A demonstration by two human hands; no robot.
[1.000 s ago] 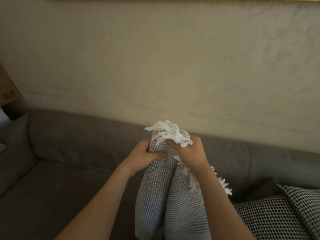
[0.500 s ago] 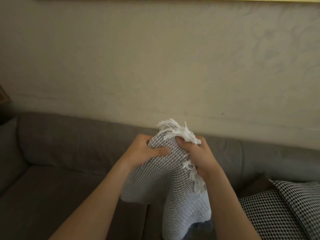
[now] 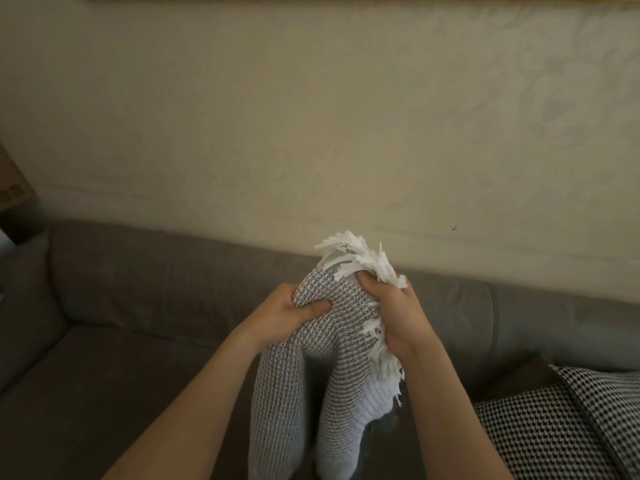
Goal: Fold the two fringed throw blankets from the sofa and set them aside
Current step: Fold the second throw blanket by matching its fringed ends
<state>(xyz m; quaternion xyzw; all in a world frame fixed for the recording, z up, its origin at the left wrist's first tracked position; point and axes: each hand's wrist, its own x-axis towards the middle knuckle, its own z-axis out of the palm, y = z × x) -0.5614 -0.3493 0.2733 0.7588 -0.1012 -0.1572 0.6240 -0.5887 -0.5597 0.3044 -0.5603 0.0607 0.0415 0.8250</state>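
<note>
Blanket [image 3: 347, 344] in left hand [image 3: 286, 317], right hand [image 3: 397, 318]

The blanket [image 3: 341, 344] is coarse waffle-knit cloth with a soft white fringe [image 3: 360, 259]; the sofa [image 3: 145, 289] looks like matt suede-like fabric.

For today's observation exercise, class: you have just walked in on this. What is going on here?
A person holds a grey-and-white knitted throw blanket up over a grey sofa with both hands. The left hand grips the bunched fabric near the top. The right hand grips the edge with the white fringe. The rest hangs down in two loose lengths, not yet neatly folded. A houndstooth cushion lies at the sofa's right end.
</note>
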